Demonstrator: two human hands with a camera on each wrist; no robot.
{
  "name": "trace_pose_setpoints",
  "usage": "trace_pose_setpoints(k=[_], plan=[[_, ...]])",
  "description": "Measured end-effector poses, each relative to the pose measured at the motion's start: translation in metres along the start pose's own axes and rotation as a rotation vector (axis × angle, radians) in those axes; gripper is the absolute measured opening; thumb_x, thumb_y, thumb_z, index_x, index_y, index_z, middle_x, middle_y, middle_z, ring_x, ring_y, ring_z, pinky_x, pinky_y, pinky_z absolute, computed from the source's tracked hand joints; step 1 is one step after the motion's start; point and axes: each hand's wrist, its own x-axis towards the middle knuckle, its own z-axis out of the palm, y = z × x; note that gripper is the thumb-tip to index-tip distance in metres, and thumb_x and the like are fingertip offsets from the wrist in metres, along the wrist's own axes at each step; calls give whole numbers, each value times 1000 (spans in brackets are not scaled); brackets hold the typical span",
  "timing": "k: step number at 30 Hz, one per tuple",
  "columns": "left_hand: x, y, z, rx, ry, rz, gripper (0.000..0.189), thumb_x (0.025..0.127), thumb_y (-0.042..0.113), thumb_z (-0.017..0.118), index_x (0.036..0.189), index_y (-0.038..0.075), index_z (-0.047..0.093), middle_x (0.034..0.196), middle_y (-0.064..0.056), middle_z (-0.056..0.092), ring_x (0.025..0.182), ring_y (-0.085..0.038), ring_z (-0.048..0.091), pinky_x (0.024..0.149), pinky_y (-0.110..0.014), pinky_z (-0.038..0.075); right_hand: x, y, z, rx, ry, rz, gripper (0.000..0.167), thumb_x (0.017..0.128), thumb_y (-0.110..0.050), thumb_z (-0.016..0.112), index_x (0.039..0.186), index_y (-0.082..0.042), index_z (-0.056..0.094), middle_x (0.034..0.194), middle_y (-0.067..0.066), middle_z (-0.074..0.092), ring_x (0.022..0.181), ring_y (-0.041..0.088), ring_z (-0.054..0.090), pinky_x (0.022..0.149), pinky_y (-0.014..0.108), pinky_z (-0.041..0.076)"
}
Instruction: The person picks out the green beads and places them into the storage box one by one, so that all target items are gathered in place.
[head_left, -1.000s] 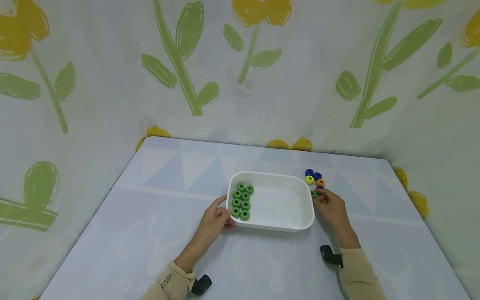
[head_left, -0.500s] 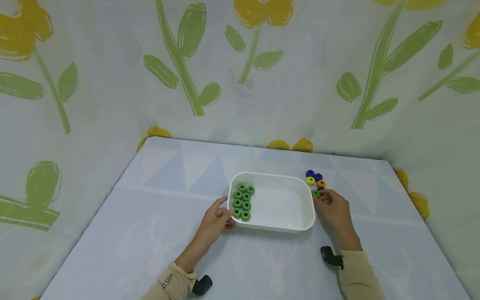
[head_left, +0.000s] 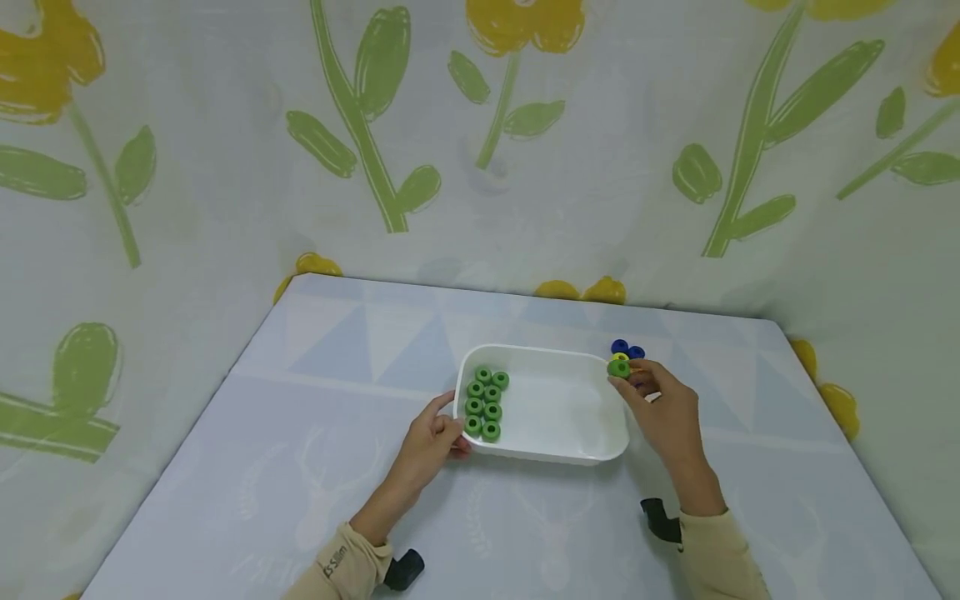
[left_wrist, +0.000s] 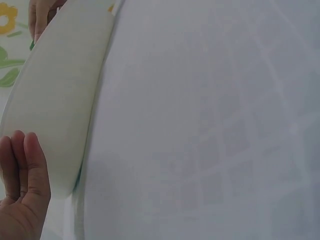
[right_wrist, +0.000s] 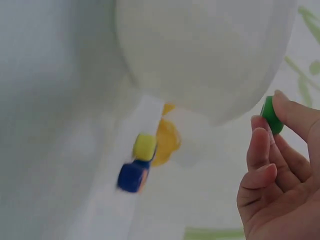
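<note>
A white rectangular tray (head_left: pixel 558 454) sits on the table, with several green ring-shaped beads (head_left: pixel 492 393) in short rows along its left end. My left hand (head_left: pixel 426 443) grips the tray's near left corner, its thumb by the rim; in the left wrist view its fingers (left_wrist: pixel 36 162) lie against the outer wall. Over the tray's far right rim, my right hand (head_left: pixel 670 412) pinches one green bead (head_left: pixel 618 369) between thumb and fingertips. The right wrist view shows this green bead (right_wrist: pixel 271 116) close beside the white tray wall (right_wrist: pixel 210 100).
Just behind the right hand lie loose blue beads (head_left: pixel 619 346) and a yellow bead (head_left: pixel 620 357), with others partly hidden by the fingers. The pale patterned table (head_left: pixel 300 375) meets a flower-print wall (head_left: pixel 585 167) at the back. Black wrist-camera mounts (head_left: pixel 405 570) stick out from both sleeves.
My right hand has lifted the green bead from beside the tray, up and to the left, to the rim. The left hand and the tray have stayed in place.
</note>
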Motion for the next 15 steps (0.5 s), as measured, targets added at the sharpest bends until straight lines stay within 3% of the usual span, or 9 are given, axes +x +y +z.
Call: trace_pose_setpoints(k=[4, 15], plan=[[0, 0, 1, 5, 1, 6, 56, 102, 11, 56, 154, 7, 37, 83, -9, 65, 76, -16, 67, 77, -38, 63, -4, -13, 6, 18, -68, -102, 33, 87, -19, 79, 116, -7, 70, 88, 7, 75, 73, 9, 61, 62, 17, 47], [0, 0, 0, 8, -1, 7, 56, 102, 9, 55, 154, 6, 37, 81, -8, 64, 75, -15, 66, 75, -36, 63, -13, -29, 37, -55, -353, -150, 32, 86, -23, 80, 114, -12, 71, 88, 0, 74, 73, 9, 57, 59, 18, 45]])
